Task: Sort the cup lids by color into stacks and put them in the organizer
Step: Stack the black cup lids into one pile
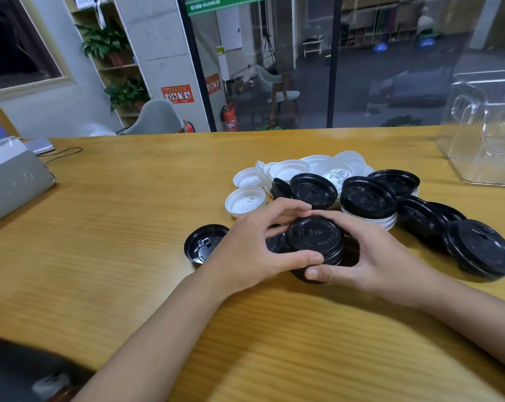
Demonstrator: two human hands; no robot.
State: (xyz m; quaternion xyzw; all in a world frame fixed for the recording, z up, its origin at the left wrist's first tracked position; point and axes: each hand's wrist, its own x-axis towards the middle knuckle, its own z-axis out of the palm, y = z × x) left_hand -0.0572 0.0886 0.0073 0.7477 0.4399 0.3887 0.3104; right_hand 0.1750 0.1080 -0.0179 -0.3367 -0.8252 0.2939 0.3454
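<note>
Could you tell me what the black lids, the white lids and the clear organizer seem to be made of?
Black lids: thin moulded plastic, glossy, judging by highlights and embossed lettering. White lids: probably the same plastic, slightly translucent. Organizer: clear rigid plastic, perhaps acrylic, see-through with bright edges.

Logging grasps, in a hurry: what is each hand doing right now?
Left hand: fingers and thumb curled round the black lid stack, gripping it.
Right hand: gripping the same black lid stack from the opposite side.
</note>
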